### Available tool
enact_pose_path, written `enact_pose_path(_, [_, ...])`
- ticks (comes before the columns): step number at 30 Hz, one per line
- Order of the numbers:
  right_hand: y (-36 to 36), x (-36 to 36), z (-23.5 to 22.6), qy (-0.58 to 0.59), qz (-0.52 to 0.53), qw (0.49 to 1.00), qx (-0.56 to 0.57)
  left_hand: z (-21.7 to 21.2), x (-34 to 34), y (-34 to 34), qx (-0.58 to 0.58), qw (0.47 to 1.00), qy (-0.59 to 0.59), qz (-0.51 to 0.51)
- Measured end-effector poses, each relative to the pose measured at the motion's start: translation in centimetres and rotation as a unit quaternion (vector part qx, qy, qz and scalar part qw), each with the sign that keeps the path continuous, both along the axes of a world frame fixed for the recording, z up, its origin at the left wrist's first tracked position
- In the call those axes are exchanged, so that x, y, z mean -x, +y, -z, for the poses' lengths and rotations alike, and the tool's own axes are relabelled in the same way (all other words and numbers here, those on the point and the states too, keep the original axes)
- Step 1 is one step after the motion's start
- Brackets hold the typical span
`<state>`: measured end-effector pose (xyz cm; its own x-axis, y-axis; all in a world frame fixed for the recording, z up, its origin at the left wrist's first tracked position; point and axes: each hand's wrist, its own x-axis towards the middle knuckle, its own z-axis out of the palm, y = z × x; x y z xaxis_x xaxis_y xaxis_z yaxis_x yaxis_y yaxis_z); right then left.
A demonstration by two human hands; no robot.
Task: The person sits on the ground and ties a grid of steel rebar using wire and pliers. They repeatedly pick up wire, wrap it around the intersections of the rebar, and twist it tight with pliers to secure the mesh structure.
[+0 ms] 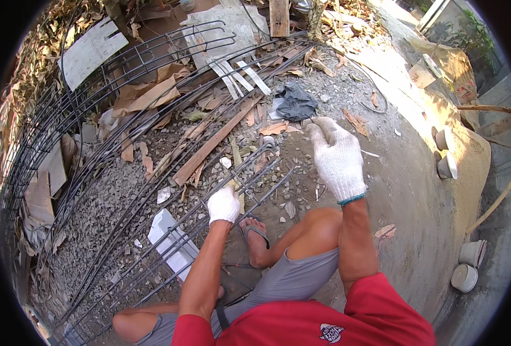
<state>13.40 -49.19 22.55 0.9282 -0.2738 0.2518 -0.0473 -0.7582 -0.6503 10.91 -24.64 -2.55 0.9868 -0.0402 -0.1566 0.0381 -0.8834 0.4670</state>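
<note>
My left hand [223,205], in a white knit glove, is closed round a bar of a long, narrow rebar cage [254,183]. The cage runs from the lower left to the middle, its bent end pointing away from me. To the right, my gloved right hand [338,157] is held above the ground, apart from the cage. Its fingers are drawn together; whatever they hold, if anything, is too small to make out. Just beyond those fingertips lies a crumpled black plastic bag [295,101].
More tied rebar [146,55] and loose long bars stretch along the left. A wooden strip [215,141], gravel [108,222], dry leaves and a white foam piece [172,245] lie about. Small round tubs [447,166] stand near the right wall. My sandalled foot [255,239] is beside the cage.
</note>
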Motion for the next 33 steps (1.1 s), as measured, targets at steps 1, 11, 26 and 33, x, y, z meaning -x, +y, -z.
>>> enact_pose_path(1, [-0.5, -0.2, -0.3, -0.005, 0.021, 0.999, 0.029, 0.4, -0.3, -0.3, 0.009, 1.000, 0.004, 0.002])
enact_pose_path(11, [-3.9, -0.9, 0.6, -0.025, 0.047, 0.989, -0.135, -0.5, -0.4, -1.1, 0.048, 0.998, 0.028, -0.012])
enact_pose_path(26, [-2.3, -1.0, -0.6, -0.083, -0.010, 0.926, -0.368, -2.1, -2.3, 0.6, 0.169, 0.974, 0.145, 0.034])
enact_pose_path(33, [-2.8, 0.7, -2.3, -0.387, 0.038, 0.911, -0.135, -2.4, -2.5, 0.6, 0.377, 0.900, 0.214, -0.032])
